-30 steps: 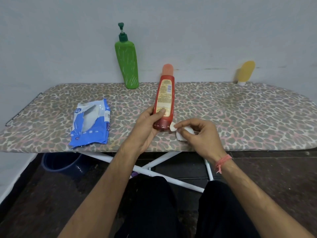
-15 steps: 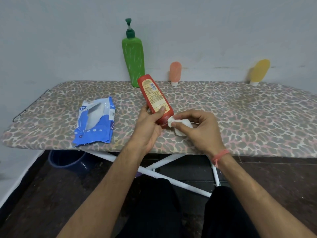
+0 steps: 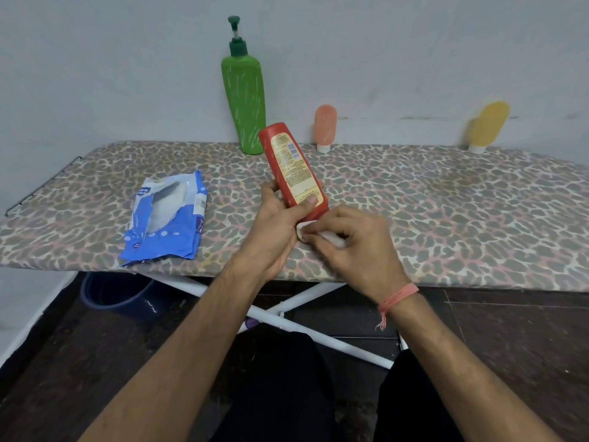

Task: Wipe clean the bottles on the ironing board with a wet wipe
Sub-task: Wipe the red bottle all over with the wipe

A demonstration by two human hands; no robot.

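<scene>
Wipe (image 3: 307,227) slid under red bottle (image 3: 294,169); left grip (image 3: 274,231) clasps bottle, right (image 3: 357,244) pinches wipe.

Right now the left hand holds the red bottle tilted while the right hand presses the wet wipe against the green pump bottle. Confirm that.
Not quite. In the head view the right hand presses the wet wipe against the lower end of the red bottle, which the left hand holds tilted. The green pump bottle stands untouched by the wall.
</scene>
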